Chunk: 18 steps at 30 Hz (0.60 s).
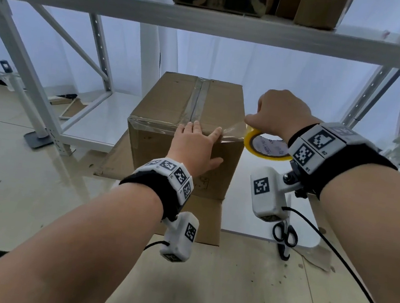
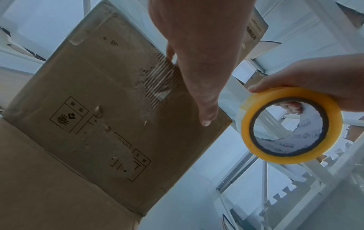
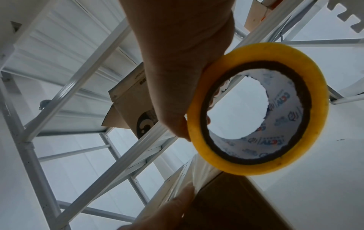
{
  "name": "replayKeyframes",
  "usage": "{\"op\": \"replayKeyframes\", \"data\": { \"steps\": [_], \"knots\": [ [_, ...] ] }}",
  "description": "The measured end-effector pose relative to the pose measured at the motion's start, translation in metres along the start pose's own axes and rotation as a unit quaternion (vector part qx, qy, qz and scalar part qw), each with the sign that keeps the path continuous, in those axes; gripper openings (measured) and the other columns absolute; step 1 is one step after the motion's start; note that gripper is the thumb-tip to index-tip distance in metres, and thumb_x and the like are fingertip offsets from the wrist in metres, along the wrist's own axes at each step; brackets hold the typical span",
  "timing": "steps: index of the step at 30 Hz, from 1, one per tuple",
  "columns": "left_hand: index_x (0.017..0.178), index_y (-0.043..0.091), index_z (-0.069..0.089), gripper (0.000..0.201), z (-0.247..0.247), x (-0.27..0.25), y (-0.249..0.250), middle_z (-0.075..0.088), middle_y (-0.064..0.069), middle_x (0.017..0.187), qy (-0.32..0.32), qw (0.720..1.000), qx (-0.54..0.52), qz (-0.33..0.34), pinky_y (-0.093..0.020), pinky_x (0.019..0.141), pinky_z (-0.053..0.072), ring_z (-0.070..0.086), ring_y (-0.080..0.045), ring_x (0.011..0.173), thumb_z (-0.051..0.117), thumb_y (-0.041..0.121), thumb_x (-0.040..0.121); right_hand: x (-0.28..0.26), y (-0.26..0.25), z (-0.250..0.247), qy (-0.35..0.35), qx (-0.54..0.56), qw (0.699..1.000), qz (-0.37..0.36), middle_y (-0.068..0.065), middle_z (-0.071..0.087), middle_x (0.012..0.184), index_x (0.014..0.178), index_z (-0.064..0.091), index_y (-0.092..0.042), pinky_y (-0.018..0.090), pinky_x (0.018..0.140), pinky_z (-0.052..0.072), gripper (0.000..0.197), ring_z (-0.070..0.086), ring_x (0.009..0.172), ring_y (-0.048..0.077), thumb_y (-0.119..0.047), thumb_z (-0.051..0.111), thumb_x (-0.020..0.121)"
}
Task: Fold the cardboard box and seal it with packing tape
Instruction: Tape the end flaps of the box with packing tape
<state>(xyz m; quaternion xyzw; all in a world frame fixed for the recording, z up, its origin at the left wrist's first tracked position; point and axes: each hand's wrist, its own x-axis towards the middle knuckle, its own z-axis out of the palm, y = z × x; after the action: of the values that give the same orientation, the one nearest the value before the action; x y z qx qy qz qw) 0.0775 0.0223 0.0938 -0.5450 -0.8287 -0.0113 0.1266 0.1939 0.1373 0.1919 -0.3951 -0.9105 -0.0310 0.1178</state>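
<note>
A closed cardboard box (image 1: 174, 103) stands on the floor with tape down its top seam and a clear strip along its near top edge. My left hand (image 1: 196, 143) lies flat against the box's near face (image 2: 102, 109), its straight fingers pressing that strip at the edge. Just off the box's right corner, my right hand (image 1: 276, 115) grips a yellow roll of packing tape (image 1: 265, 146) (image 2: 291, 126) (image 3: 258, 109), thumb on its outer rim. A stretch of clear tape (image 1: 234, 127) runs from the roll to the box edge.
Black-handled scissors (image 1: 283, 238) lie on the floor at my right, below the right wrist. A flat cardboard sheet (image 1: 208, 222) lies under the box. White metal shelving (image 1: 160, 12) stands behind and overhead, with boxes on its upper shelf.
</note>
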Motion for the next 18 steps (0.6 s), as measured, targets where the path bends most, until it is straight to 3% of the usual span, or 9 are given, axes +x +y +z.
{"op": "replayKeyframes", "data": {
  "steps": [7,13,18],
  "knots": [
    [0.150,0.027,0.018,0.067,0.002,-0.010,-0.029,0.026,-0.003,0.155,0.038,0.997,-0.060,0.021,-0.039,0.118,0.015,0.023,-0.019,0.143,0.046,0.050,0.093,-0.004,0.006,0.009,0.008,0.032,0.999,0.010,0.002,0.059,0.072,0.075,0.058,-0.013,0.031,0.064,0.047,0.032,0.059,0.073,0.022,-0.045,0.058,0.081],
    [0.149,0.018,0.024,0.067,0.002,-0.014,-0.042,0.026,-0.001,0.155,0.055,0.994,-0.091,-0.002,-0.033,0.118,0.013,0.022,-0.015,0.143,0.046,0.049,0.094,-0.007,0.010,0.013,-0.011,0.077,0.996,0.047,0.002,0.053,0.061,0.065,0.054,-0.011,0.028,0.059,0.041,0.032,0.055,0.064,0.021,-0.040,0.058,0.079],
    [0.146,0.014,0.031,0.059,-0.004,-0.010,-0.025,0.033,-0.004,0.152,0.081,0.991,-0.083,0.071,-0.030,0.117,0.010,0.026,-0.016,0.142,0.044,0.043,0.096,-0.010,0.015,0.012,-0.023,0.150,0.985,0.087,0.002,0.038,0.055,0.058,0.040,-0.012,0.029,0.053,0.031,0.033,0.040,0.056,0.020,-0.033,0.054,0.080]
  ]
}}
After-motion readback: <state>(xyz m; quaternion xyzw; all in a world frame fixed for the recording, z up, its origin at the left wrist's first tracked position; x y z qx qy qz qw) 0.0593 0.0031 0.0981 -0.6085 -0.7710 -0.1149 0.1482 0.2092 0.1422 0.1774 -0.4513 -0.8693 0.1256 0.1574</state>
